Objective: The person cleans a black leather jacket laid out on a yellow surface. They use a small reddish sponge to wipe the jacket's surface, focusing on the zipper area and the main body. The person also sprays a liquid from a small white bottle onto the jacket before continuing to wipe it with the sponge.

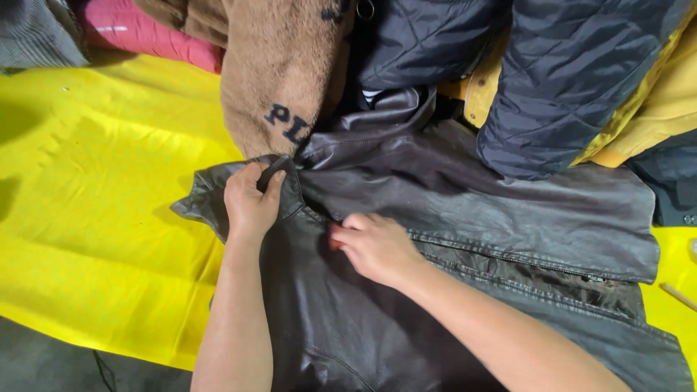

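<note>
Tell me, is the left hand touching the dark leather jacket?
Touching. The head view shows the left hand with its fingers curled over a fold of the dark leather jacket's collar, pinching it, no gap between them.

Yellow sheet under dark leather jacket

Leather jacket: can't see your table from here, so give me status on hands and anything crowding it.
Left hand gripping the collar. Right hand pressed flat on the dark leather jacket near the zipper. Navy quilted jacket and brown fleece overlapping its top edge.
</note>
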